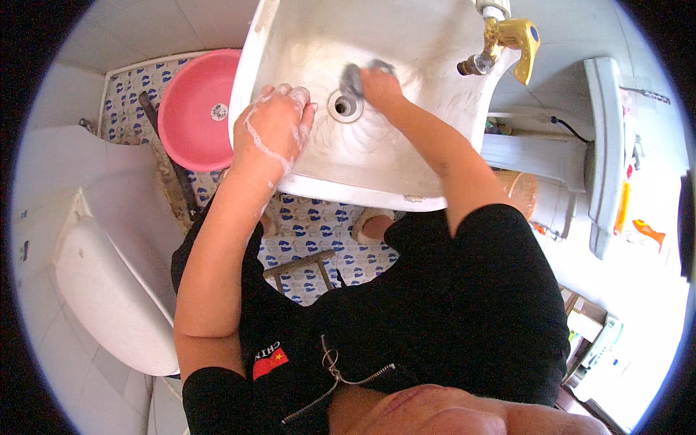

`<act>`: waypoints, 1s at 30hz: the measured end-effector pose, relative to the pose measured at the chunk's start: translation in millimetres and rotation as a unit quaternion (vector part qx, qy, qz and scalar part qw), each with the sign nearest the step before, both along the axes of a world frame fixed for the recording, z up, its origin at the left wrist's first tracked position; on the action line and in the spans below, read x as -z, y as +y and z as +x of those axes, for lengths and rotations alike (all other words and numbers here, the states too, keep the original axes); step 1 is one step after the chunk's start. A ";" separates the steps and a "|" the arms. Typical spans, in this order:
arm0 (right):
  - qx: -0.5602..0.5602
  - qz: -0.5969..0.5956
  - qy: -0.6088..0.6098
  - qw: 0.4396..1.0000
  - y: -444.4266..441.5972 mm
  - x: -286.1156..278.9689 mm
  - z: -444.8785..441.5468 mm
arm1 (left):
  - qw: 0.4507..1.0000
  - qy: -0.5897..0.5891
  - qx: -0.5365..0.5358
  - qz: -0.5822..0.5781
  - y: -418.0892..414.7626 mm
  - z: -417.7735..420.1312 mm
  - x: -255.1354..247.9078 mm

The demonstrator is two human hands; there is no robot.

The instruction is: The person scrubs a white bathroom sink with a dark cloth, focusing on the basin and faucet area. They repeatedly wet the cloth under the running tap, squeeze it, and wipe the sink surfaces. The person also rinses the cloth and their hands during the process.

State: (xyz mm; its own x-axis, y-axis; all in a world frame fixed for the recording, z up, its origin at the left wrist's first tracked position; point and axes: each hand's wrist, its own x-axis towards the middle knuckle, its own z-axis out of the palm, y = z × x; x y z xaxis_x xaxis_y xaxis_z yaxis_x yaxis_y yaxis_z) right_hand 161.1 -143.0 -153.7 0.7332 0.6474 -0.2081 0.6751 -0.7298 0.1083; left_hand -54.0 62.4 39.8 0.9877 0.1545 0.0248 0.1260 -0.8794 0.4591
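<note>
My right hand presses a dark grey scrubbing cloth against the basin floor, just above and right of the drain hole. The cloth and fingers are slightly blurred. White soap foam streaks my left hand, which is curled at the left side of the white ceramic sink. Its palm and fingertips face away from view, so whether it grips anything is hidden. Greyish smears mark the basin around the drain.
A brass tap with a gold handle juts over the sink's right rim. Left of the sink is a pink plastic basin. A white ceramic fixture stands at lower left. A small wooden stool stands on the patterned floor between my legs.
</note>
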 end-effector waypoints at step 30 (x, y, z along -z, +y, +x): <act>0.091 0.014 0.061 0.994 125.7 -20.6 11.7 | 0.914 -0.132 -0.210 -0.321 33.4 -1.6 -0.1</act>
